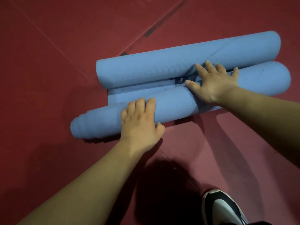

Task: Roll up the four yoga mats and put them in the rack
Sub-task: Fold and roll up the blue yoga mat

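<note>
Head view: far roll (162,69) and near roll (175,104) lie side by side on the floor (65,46), flat strip (139,90) between; left hand (139,122) grip curls over near roll, right hand (212,82) presses flat, released; no rack in view, so stowing looks undone.

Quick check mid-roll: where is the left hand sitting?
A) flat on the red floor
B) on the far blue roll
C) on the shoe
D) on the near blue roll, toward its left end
D: the left hand lies on the near blue roll, its fingers curled over the top and its thumb on the near side, left of the spread right hand.
</note>
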`<state>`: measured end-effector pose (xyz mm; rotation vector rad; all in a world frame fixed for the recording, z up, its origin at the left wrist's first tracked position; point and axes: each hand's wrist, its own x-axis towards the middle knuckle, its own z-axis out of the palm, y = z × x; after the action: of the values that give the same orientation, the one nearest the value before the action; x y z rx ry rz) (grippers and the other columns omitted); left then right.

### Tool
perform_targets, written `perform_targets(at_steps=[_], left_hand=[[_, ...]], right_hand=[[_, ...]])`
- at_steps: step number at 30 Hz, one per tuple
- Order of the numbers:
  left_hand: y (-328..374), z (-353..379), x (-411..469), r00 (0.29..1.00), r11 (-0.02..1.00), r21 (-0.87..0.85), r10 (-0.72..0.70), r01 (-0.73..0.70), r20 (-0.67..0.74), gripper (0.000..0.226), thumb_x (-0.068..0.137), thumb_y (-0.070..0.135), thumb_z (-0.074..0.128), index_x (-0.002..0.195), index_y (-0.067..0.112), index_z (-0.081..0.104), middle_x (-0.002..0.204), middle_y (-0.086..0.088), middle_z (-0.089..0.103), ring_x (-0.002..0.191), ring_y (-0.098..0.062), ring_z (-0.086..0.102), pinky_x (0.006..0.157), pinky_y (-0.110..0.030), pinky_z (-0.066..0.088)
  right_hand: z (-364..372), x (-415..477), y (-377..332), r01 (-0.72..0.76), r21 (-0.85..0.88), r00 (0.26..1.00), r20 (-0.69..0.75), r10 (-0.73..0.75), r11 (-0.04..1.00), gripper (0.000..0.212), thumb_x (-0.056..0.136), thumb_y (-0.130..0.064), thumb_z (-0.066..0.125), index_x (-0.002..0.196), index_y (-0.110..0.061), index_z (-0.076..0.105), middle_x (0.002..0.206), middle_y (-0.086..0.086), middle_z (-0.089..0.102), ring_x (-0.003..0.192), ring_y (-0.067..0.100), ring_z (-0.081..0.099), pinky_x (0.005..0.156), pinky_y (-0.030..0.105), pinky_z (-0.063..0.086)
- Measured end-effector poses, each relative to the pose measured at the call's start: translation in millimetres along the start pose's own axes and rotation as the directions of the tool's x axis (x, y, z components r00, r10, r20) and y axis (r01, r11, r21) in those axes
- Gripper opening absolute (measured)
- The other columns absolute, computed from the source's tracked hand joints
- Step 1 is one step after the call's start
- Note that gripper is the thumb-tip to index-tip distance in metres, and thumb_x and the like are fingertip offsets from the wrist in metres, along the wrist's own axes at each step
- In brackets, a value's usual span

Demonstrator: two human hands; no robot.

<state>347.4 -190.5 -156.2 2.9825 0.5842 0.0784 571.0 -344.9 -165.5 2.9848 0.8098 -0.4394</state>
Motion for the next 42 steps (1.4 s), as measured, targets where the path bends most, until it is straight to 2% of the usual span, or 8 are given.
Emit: perform_targets(at_steps=[7,11,17,22,29,34,38,42], left_hand=[[-3,1,5,0.999,1.000,0.027,0.002,-0.003,0.035,0.073,0.073,0.055,0.057,0.136,0.020,0.048,0.138,-0.011,0.046,0.124,-0.035,0.043,0.103,-0.052,0.035],[-6,3,8,1.000,0.999,0.048,-0.019,0.018,0.016,0.082,0.072,0.065,0.057,0.142,0.022,0.048,0.138,-0.011,0.046,0.123,-0.035,0.043,0.103,-0.052,0.034],[-12,5,14,0.999,0.998,0.060,-0.019,0.017,0.038,0.091,0.076,0.071,0.054,0.153,0.027,0.035,0.146,-0.007,0.042,0.130,-0.030,0.039,0.105,-0.050,0.033],[-13,6,17,0.999,0.999,0.039,-0.019,0.018,0.037,0.092,0.075,0.074,0.049,0.154,0.027,0.034,0.149,-0.007,0.042,0.135,-0.030,0.039,0.108,-0.052,0.033],[-17,6,22,0.993,1.000,0.018,0.003,-0.005,0.120,0.096,0.082,0.076,0.052,0.159,0.033,0.015,0.163,-0.010,0.021,0.151,-0.031,0.016,0.121,-0.058,0.015],[-20,8,41,0.971,0.998,0.065,0.006,-0.023,0.237,0.108,0.078,0.083,0.053,0.159,0.039,-0.004,0.167,-0.010,0.006,0.155,-0.034,0.004,0.121,-0.064,0.006],[-25,9,70,0.945,0.992,0.106,0.027,-0.065,0.327,0.115,0.071,0.089,0.056,0.156,0.046,-0.008,0.166,-0.008,0.017,0.149,-0.037,0.021,0.118,-0.067,0.015],[-30,10,81,0.939,0.987,0.116,0.064,-0.109,0.339,0.110,0.070,0.091,0.052,0.156,0.047,0.000,0.156,-0.004,0.034,0.137,-0.035,0.037,0.114,-0.059,0.029]], right_hand=[[-3,6,1,-0.003,-0.012,1.000,-0.004,0.003,1.000,0.097,0.079,-0.091,0.005,0.159,-0.037,0.011,0.169,-0.002,0.010,0.154,0.028,0.011,0.114,0.075,0.006],[-6,9,2,-0.005,-0.015,1.000,-0.004,0.005,1.000,0.097,0.080,-0.091,0.004,0.159,-0.036,0.011,0.169,-0.002,0.010,0.154,0.028,0.011,0.115,0.075,0.006],[-8,13,1,-0.013,-0.010,1.000,0.013,0.013,1.000,0.098,0.078,-0.093,0.004,0.159,-0.037,0.010,0.170,-0.002,0.009,0.155,0.029,0.009,0.115,0.074,0.005],[-11,16,-1,-0.011,-0.014,1.000,0.014,0.011,1.000,0.100,0.077,-0.093,0.004,0.159,-0.037,0.010,0.169,-0.001,0.009,0.154,0.031,0.011,0.115,0.073,0.007],[-16,20,0,0.025,-0.004,0.999,0.048,-0.025,1.000,0.103,0.073,-0.097,0.009,0.158,-0.039,0.012,0.169,0.003,0.010,0.153,0.030,0.016,0.116,0.071,0.008],[-27,20,6,0.108,-0.012,0.979,0.174,-0.104,0.994,0.117,0.053,-0.106,0.028,0.154,-0.048,0.019,0.169,0.006,0.004,0.153,0.029,0.016,0.115,0.072,0.010],[-21,6,14,0.240,-0.106,0.960,0.175,-0.219,0.965,0.123,0.048,-0.095,0.062,0.152,-0.045,0.020,0.168,0.003,0.002,0.151,0.031,0.018,0.110,0.077,0.013],[-20,5,16,0.289,-0.111,0.954,0.114,-0.277,0.951,0.119,0.049,-0.092,0.067,0.150,-0.041,0.029,0.159,-0.002,0.027,0.142,0.031,0.034,0.111,0.071,0.021]])
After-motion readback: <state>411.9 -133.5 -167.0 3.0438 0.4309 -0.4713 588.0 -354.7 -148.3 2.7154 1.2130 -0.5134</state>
